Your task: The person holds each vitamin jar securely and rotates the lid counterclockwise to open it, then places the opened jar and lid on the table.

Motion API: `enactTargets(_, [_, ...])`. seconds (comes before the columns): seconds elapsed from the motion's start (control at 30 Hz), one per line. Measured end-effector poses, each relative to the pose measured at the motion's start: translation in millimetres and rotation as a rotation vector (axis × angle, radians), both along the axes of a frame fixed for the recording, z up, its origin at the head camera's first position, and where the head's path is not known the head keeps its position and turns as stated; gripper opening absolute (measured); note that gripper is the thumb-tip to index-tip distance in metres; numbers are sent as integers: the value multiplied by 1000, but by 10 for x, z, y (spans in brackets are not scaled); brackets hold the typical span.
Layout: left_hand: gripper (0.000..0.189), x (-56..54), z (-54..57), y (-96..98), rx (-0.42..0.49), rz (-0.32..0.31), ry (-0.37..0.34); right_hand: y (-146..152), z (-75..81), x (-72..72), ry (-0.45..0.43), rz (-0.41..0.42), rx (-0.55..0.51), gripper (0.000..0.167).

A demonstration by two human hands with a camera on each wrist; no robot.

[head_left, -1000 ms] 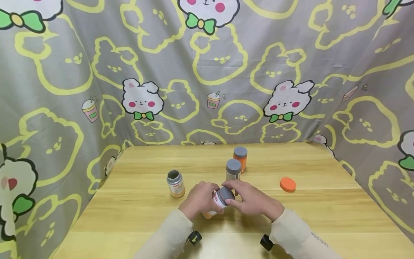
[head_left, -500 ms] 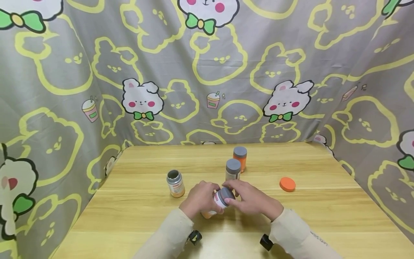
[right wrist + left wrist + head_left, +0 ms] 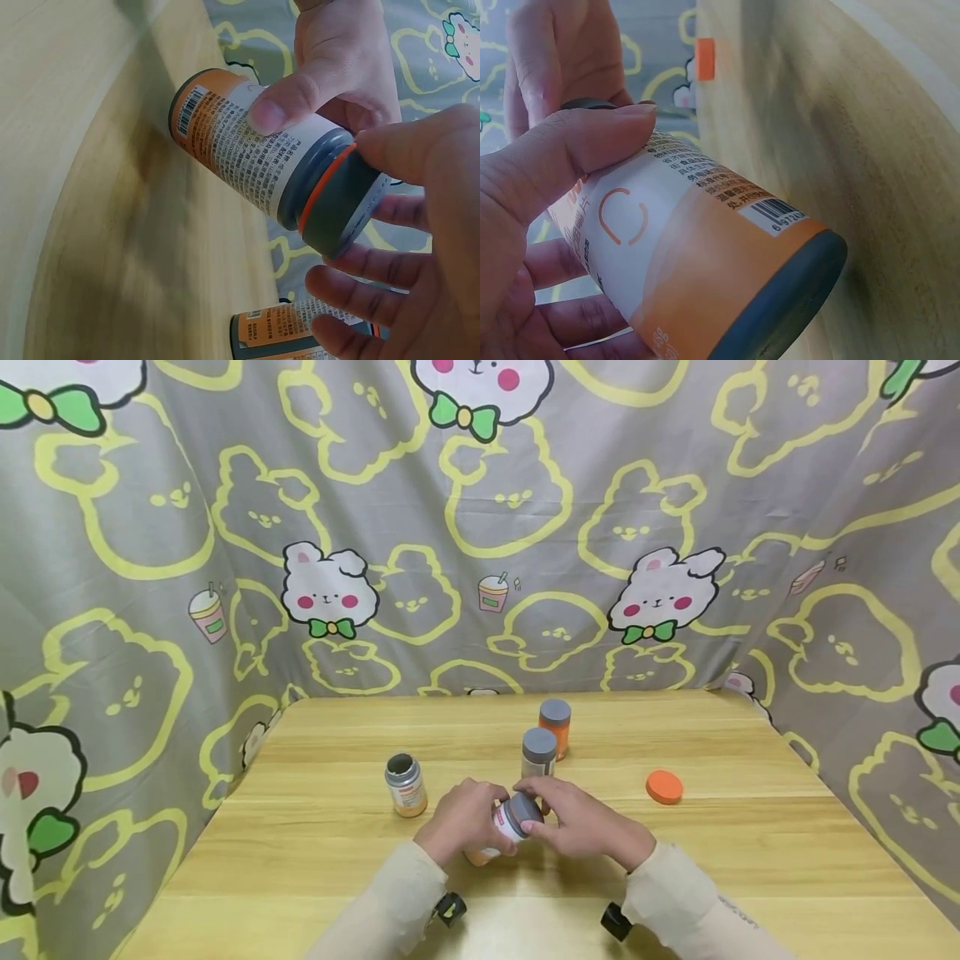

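Observation:
My left hand (image 3: 465, 818) grips a supplement bottle (image 3: 247, 150) with a white and orange label around its body, thumb across the label. The bottle tilts, its dark base (image 3: 787, 300) low and its top toward my right hand (image 3: 581, 818). With thumb and fingers, my right hand holds the dark grey cap (image 3: 345, 199) on that top. A thin orange ring shows between cap and bottle neck in the right wrist view. Just behind the hands stands a grey-capped bottle (image 3: 539, 752), its lower part partly hidden by the right hand.
An uncapped bottle (image 3: 407, 789) stands upright to the left, its dark mouth showing. Farther back is an orange bottle with a grey cap (image 3: 555, 722). An orange lid (image 3: 664, 787) lies on the wooden table (image 3: 322, 843) at right. A patterned curtain (image 3: 420, 527) surrounds the table.

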State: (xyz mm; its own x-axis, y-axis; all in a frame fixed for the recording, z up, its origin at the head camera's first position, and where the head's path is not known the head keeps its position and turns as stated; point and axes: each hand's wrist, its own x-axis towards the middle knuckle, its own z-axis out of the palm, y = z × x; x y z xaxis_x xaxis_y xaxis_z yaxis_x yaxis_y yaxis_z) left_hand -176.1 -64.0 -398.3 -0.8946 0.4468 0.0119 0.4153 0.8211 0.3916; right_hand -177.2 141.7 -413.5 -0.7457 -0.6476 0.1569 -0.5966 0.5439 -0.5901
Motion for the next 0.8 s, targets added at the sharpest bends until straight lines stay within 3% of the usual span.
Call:
enactTargets(0.23, [58,-13,-20,-5,3,-1,-1,-16,-28,-5,42,-48,27,53])
enactTargets(0.47, [57,-26,-1,-17,-4,6,0,-5,19,-11,43,-3,26,54])
enactTargets(0.67, [58,-17,-3,-27,0,2,-14,-24,-2,-19,58,-40,21,53])
enactTargets(0.8, [59,-15,-3,-21,-6,-5,-6,-19,-5,-7,60,-17,6,49])
